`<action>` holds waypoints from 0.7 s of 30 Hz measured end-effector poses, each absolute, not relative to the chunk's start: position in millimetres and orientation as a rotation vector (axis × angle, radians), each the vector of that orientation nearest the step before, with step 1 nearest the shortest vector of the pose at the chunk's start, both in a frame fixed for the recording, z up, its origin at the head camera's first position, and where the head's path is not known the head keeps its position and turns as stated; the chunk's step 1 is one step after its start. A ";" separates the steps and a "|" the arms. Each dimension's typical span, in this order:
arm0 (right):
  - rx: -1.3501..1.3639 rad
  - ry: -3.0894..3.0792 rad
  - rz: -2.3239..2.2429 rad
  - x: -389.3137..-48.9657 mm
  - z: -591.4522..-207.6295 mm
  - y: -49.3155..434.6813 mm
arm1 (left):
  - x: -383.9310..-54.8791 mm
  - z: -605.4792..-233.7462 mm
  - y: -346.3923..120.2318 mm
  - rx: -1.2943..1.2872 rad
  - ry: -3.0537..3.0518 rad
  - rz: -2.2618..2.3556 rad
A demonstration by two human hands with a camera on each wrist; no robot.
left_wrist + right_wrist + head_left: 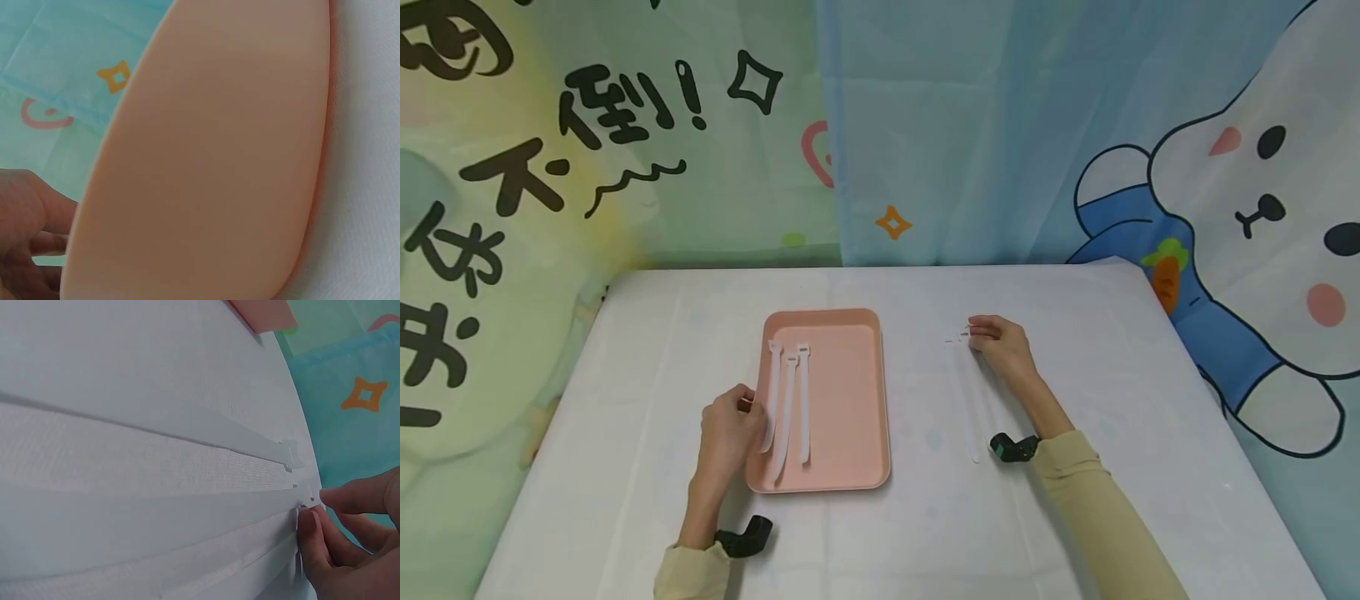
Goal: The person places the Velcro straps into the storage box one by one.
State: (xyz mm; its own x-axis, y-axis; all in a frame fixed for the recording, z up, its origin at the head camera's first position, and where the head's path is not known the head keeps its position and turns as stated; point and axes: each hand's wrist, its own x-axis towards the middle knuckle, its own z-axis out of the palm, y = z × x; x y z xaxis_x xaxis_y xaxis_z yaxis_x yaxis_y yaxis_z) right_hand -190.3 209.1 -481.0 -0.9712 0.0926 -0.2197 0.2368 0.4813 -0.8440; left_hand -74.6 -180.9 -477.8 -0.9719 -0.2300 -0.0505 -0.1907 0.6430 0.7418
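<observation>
A pink tray (850, 400) lies on the table with three long white plastic straps (805, 408), each with a small slotted head. My left hand (730, 429) is at the tray's left rim, beside the leftmost strap. In the left wrist view, the tray wall (206, 156) hides its fingertips. To the right of the tray, my right hand (1003, 350) pinches the far, slotted end of a white strap (156, 525) between thumb and finger. Another white strap (169, 419) lies alongside it on the cloth, and part of a further strip shows below the fingers.
A white cloth (917, 533) covers the table. Printed curtains (955, 150) hang behind its far edge, with a cartoon rabbit at the right. A black wrist camera (745, 537) sits on the left wrist, another (1015, 448) on the right.
</observation>
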 end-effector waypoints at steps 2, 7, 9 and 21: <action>0.303 2.584 -1.494 -190.8 -482.1 209.2 | -74.7 -477.9 -180.3 0.361 -2.801 -1.253; 0.327 2.617 -1.464 -191.6 -485.0 209.8 | -74.8 -477.7 -179.2 0.372 -2.802 -1.250; 0.326 2.628 -1.459 -191.6 -485.6 210.3 | -74.7 -477.5 -179.0 0.373 -2.803 -1.248; 0.285 2.614 -1.571 -192.0 -484.0 215.2 | -75.4 -478.2 -179.8 0.361 -2.802 -1.243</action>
State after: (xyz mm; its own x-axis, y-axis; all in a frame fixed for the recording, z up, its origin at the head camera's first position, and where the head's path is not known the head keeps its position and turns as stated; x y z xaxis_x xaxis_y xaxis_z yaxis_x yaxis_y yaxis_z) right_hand -192.0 215.2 -484.0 -0.9796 0.1186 -0.1621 0.1988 0.4572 -0.8669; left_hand -75.4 -179.8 -478.2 -0.9711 -0.2347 -0.0439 -0.1900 0.6486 0.7370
